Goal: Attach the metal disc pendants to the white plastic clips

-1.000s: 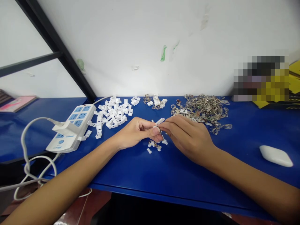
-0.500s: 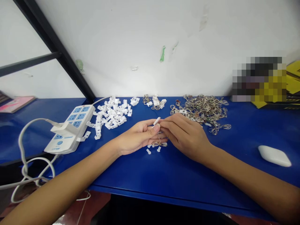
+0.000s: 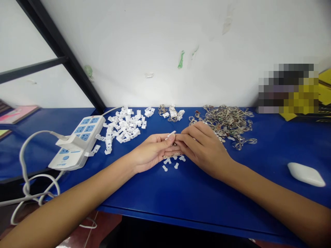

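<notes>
Between the thumb and fingers of my left hand is a small white plastic piece. My right hand is closed against it at the fingertips; whatever it pinches is hidden. A thin metal piece shows under the fingers, partly hidden. Several small white tabs lie on the blue table just below both hands. Beyond my left hand spreads a pile of white plastic pieces. Behind my right hand lies a heap of metal clips, with a small mixed cluster between the piles.
A white power strip with a plugged-in adapter and looped cable stands at the left. A white case lies at the right on the blue table. Yellow and black items are at the back right.
The fingers of both hands have shifted slightly around the white piece, which now tilts flatter. The metal piece below shows less, and more white tabs are visible under the hands.
</notes>
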A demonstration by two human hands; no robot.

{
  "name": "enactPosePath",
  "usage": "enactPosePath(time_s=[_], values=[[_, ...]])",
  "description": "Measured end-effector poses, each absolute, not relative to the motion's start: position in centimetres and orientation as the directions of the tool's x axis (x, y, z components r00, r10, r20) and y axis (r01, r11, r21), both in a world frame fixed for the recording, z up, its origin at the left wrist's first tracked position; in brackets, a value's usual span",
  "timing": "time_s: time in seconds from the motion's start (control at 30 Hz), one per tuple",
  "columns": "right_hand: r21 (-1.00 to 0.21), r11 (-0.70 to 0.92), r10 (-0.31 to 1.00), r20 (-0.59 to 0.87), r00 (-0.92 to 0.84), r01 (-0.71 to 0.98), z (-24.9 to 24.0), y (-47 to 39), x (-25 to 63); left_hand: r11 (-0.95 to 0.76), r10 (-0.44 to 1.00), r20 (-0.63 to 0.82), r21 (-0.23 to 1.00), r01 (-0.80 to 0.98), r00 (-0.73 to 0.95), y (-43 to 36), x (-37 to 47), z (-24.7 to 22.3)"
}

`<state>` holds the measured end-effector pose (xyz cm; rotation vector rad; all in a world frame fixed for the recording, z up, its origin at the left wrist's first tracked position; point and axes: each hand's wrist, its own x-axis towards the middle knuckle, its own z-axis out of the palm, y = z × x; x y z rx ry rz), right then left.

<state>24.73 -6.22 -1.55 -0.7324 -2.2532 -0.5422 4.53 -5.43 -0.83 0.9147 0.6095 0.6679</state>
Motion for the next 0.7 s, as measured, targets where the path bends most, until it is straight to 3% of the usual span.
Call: enactPosePath(time_s=[0.33,0.7], values=[[-0.079,0.745,0.486,0.744,-0.458,0.662,-1.2,-5.3,26.2,0.476,0.784,-0.244,0.827,-0.3,0.571,-4.7,4.4,-0.5],[-0.074,0.715,0.485,0.768,-0.418,0.695,0.2,-5.2,27.4,0.445,0.79,-0.276,0.872,-0.202,0.548,-4.1,4.3,0.7]])
